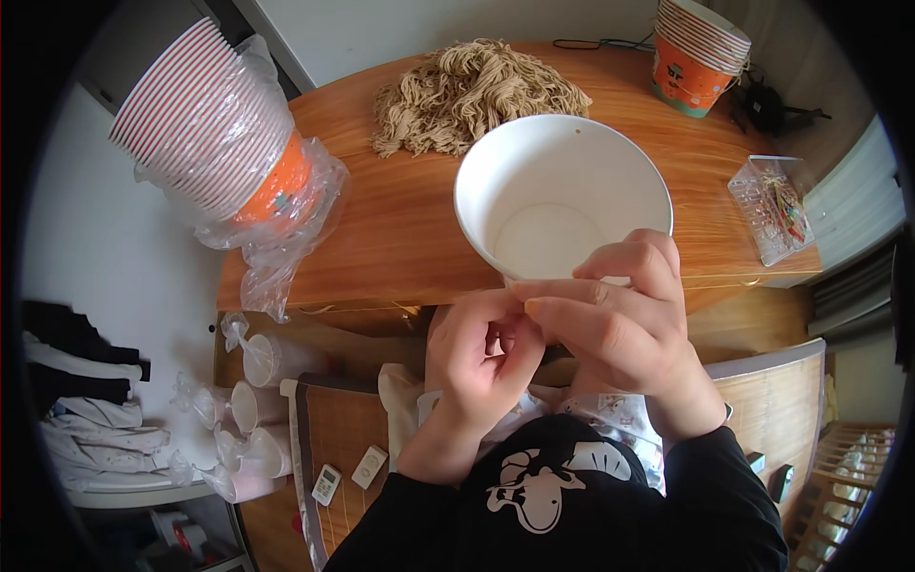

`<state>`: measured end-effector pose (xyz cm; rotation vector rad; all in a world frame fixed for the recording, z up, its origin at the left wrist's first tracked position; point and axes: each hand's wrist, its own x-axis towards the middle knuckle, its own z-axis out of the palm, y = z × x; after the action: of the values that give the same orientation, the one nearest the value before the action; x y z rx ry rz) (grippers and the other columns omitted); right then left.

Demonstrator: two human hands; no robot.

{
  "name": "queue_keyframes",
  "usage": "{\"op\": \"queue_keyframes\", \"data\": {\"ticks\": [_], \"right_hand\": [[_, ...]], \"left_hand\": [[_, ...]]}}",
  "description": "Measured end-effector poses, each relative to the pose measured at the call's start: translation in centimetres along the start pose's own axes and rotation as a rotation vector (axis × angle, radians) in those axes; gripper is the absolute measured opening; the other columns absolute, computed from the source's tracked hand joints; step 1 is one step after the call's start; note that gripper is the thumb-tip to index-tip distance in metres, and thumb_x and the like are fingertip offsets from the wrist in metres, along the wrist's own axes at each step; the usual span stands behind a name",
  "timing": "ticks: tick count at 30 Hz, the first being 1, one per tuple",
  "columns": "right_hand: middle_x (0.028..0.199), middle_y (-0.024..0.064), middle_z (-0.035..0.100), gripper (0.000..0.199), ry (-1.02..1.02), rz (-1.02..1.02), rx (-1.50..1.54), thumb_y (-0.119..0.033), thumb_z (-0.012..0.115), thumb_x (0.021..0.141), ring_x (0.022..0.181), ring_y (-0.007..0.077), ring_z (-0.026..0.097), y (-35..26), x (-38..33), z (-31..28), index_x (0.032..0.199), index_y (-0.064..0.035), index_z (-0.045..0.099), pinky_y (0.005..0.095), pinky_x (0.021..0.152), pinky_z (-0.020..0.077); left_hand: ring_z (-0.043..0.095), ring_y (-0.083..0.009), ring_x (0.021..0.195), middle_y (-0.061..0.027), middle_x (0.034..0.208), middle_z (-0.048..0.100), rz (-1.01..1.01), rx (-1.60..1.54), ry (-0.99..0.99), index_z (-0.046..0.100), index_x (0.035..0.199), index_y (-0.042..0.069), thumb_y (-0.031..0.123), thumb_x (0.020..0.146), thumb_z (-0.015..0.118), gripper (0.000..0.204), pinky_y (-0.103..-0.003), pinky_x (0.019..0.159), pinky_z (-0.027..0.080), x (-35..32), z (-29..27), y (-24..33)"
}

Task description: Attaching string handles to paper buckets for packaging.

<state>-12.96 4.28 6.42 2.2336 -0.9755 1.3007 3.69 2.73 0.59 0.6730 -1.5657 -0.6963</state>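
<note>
A white paper bucket [562,181] tilts with its open mouth toward me at the front of the table. A small hole shows near its far rim. At the near rim my left hand [481,353] is closed, thumb and forefinger pinched together. My right hand [624,319] meets it there with its fingertips pressed together, one bent finger overlapping the bucket's rim. Whatever sits between the fingertips is too small or hidden to make out. Behind the bucket lies a loose heap of tan cord [477,95].
A tall stack of orange buckets [219,133] in clear plastic leans at the left. Another bucket stack [701,57] stands far right, above a clear plastic box [772,210] of small pieces. Wrapped white buckets [257,405] and two remotes [370,467] lie below the table.
</note>
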Motion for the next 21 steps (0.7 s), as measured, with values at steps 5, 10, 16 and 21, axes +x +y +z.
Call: {"op": "queue_keyframes", "data": {"ticks": [5,10,16,21], "right_hand": [[0.099,-0.0053,0.074,0.033,0.045,0.006,0.020,-0.018,0.075,0.071,0.079,0.0146,0.058,-0.3,-0.4,-0.1,0.103,-0.0139,0.070,0.0301,0.074,0.0430],[0.094,-0.0046,0.074,0.034,0.038,0.031,0.056,-0.017,0.077,0.071,0.079,0.0140,0.060,-0.5,-0.8,-0.3,0.104,-0.0131,0.070,0.0293,0.074,0.0428],[0.088,-0.0063,0.072,0.037,0.025,0.048,0.039,-0.015,0.081,0.070,0.081,0.0144,0.061,-0.2,-0.4,-0.5,0.105,-0.0131,0.070,0.0306,0.075,0.0434],[0.084,-0.0065,0.067,0.046,0.001,0.099,0.084,-0.007,0.086,0.066,0.082,0.0171,0.060,-0.2,-0.1,-0.8,0.108,-0.0125,0.066,0.0334,0.075,0.0455]], "left_hand": [[0.050,-0.0019,0.058,0.0005,0.074,0.060,-0.091,-0.169,0.000,0.063,0.093,-0.003,-0.008,0.085,0.070,0.012,-0.017,0.050,0.036,-0.1,-0.1,0.0],[0.051,-0.0019,0.059,-0.0004,0.076,0.061,-0.102,-0.248,-0.043,0.062,0.094,-0.004,-0.009,0.085,0.070,0.013,-0.017,0.051,0.038,-0.1,0.0,0.2],[0.055,-0.0050,0.060,-0.0021,0.075,0.062,-0.015,-0.124,-0.011,0.063,0.096,-0.004,-0.010,0.085,0.070,0.014,-0.019,0.053,0.043,0.0,0.2,0.8],[0.054,-0.0121,0.054,-0.0042,0.070,0.062,0.139,0.087,0.048,0.067,0.092,-0.001,-0.010,0.078,0.073,0.018,-0.023,0.051,0.043,0.2,0.4,0.7]]}}
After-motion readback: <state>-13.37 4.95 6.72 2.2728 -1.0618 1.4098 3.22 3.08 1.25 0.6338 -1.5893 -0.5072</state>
